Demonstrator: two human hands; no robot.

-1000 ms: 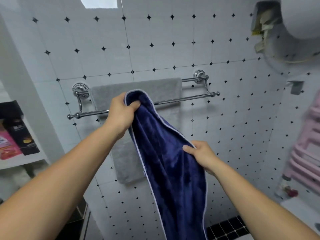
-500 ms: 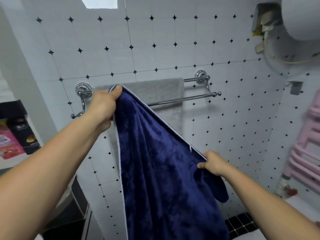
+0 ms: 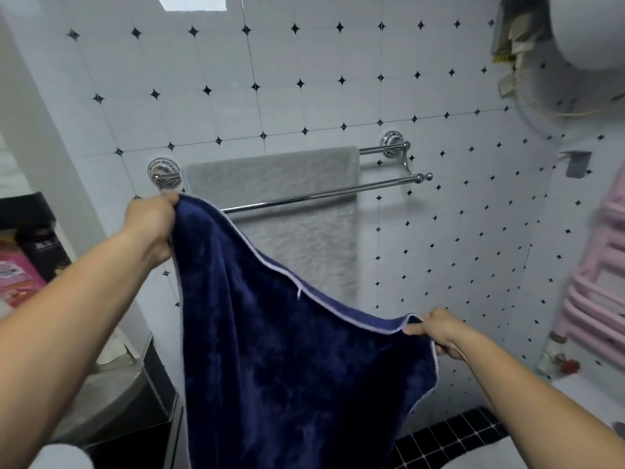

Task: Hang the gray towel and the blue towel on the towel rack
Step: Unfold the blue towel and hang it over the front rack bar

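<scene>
The chrome double-bar towel rack [image 3: 382, 186] is fixed to the tiled wall ahead. A gray towel [image 3: 287, 184] hangs over its back bar and drops down behind the front bar. I hold the blue towel [image 3: 287, 367] spread in front of the rack, below the bars. My left hand [image 3: 152, 225] grips its upper left corner near the rack's left mount. My right hand [image 3: 436, 330] pinches the opposite corner, lower and to the right. The towel's top edge slopes down from left to right, and the cloth hangs free beneath.
A shelf with a pink packet [image 3: 17, 275] and a dark box [image 3: 37, 228] stands at the left. A pink rail rack [image 3: 602, 286] is on the right wall. A white round appliance [image 3: 588, 32] hangs at the upper right. Black floor tiles [image 3: 449, 438] show below.
My hands have drawn apart, spreading the blue towel wide. The left hand has moved left toward the rack's mount, and the right hand has slid out right along the edge to the far corner.
</scene>
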